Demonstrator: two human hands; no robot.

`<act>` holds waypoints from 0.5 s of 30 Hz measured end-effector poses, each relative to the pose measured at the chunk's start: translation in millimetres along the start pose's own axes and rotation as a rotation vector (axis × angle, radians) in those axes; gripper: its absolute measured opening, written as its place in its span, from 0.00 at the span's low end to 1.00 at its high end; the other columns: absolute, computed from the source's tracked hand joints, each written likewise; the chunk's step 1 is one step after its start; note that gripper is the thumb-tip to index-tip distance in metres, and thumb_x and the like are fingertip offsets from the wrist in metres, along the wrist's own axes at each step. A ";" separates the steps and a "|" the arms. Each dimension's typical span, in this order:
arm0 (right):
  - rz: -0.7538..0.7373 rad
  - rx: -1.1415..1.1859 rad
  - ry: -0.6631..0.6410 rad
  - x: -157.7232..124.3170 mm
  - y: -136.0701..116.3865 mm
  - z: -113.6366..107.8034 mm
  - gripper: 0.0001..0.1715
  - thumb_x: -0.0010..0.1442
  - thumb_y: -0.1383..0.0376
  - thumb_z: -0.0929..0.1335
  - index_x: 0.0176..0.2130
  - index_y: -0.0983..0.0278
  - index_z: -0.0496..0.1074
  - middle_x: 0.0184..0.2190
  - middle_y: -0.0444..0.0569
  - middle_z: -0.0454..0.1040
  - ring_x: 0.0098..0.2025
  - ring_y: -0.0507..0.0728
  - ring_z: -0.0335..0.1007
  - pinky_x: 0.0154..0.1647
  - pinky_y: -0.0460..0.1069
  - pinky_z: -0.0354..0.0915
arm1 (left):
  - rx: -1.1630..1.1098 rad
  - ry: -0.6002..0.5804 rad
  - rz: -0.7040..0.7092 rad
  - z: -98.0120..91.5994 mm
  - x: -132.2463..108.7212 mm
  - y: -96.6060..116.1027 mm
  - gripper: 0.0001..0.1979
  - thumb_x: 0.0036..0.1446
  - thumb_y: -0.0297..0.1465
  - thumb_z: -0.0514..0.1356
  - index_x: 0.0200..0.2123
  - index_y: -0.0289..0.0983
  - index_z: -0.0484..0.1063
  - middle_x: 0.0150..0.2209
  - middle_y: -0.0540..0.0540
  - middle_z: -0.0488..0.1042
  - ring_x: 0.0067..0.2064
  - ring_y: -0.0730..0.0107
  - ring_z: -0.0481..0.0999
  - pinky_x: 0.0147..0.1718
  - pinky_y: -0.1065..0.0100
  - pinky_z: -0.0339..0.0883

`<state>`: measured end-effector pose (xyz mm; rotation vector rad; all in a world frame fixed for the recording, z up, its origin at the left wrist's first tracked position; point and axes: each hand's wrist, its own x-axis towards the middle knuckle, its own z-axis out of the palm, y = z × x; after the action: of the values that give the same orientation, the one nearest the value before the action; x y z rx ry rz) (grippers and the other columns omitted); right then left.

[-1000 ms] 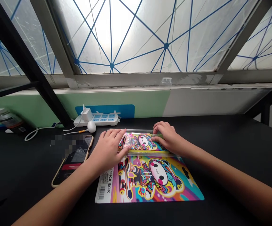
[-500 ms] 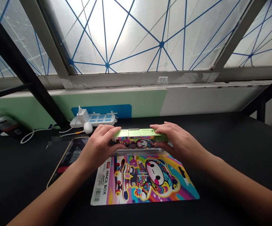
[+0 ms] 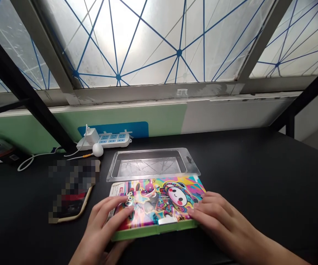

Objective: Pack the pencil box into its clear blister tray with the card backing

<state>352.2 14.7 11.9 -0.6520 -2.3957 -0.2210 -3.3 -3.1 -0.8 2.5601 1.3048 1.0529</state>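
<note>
Gripping pencil box (image 3: 153,209) at lower centre: left hand (image 3: 103,224) one end, right hand (image 3: 225,221) other. Already out of clear tray (image 3: 147,167), mid-frame; lid unopened.

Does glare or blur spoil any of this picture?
Head view: bright light fills the window; head view: whitish glare washes out part of the colourful box; head view: crisscross lines show in the clear tray, and blocky pixels mask much of the phone.
</note>
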 end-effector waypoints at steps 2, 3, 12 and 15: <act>0.036 0.031 -0.023 -1.3 -1.5 6.6 0.18 0.68 0.73 0.64 0.55 0.65 0.72 0.40 0.50 0.79 0.44 0.56 0.74 0.59 0.52 0.68 | -0.041 -0.051 -0.119 1.6 -5.6 0.3 0.23 0.66 0.31 0.61 0.62 0.49 0.68 0.65 0.43 0.67 0.65 0.51 0.69 0.60 0.55 0.70; 0.072 0.052 -0.038 -2.0 -1.8 9.0 0.18 0.68 0.71 0.67 0.56 0.62 0.72 0.40 0.49 0.79 0.44 0.57 0.75 0.57 0.53 0.69 | -0.060 -0.074 -0.173 1.4 -6.1 0.1 0.25 0.66 0.33 0.61 0.64 0.51 0.65 0.68 0.44 0.65 0.66 0.50 0.68 0.61 0.54 0.69; 0.474 0.258 -0.208 -10.9 5.6 2.3 0.39 0.57 0.52 0.76 0.63 0.56 0.66 0.64 0.59 0.69 0.63 0.67 0.68 0.61 0.59 0.70 | -0.099 -0.166 -0.318 4.2 -7.4 -8.7 0.34 0.66 0.37 0.61 0.72 0.55 0.52 0.72 0.45 0.59 0.69 0.48 0.64 0.62 0.50 0.67; 0.539 0.311 -0.229 -7.8 7.6 -3.2 0.37 0.56 0.51 0.77 0.61 0.55 0.69 0.64 0.57 0.70 0.64 0.67 0.67 0.63 0.59 0.68 | -0.117 -0.165 -0.367 5.3 -7.8 -11.0 0.34 0.67 0.37 0.60 0.72 0.54 0.51 0.70 0.46 0.62 0.68 0.51 0.67 0.62 0.52 0.66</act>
<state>363.0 17.2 9.5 -1.1824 -2.2885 0.4654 -10.8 -0.7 -13.0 2.1577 1.5370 0.8027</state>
